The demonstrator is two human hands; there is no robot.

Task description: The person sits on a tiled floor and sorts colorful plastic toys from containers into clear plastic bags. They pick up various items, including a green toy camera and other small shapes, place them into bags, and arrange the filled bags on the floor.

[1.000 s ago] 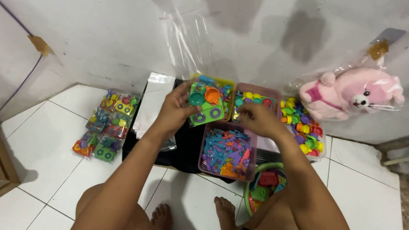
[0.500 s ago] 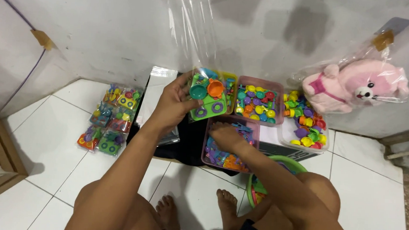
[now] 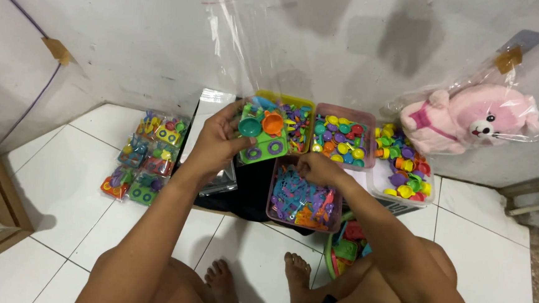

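The left hand (image 3: pixel 220 143) pinches a green plastic toy tray (image 3: pixel 262 146) upright for loading, while the right hand (image 3: pixel 318 168), fingers curled together, dips into the pink bin of small blue plastic pieces (image 3: pixel 301 200).

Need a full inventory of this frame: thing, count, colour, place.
toy stove set: one, green base with teal and orange cups, held in the left hand
clear plastic bag: one, transparent, rising above the stove set
yellow tray: one, mixed small toys, by the wall
pink tray: one, round multicolour pieces, right of the yellow tray
clear tray: one, multicolour pieces, far right
cutlery tray: one, pink, blue and purple utensils, under the right hand
packed toy sets: a pile, multicolour, floor at left
plush toy: one, pink, bagged, against the wall
green basket: one, by the right knee
left hand: grips the stove set
right hand: in the cutlery tray
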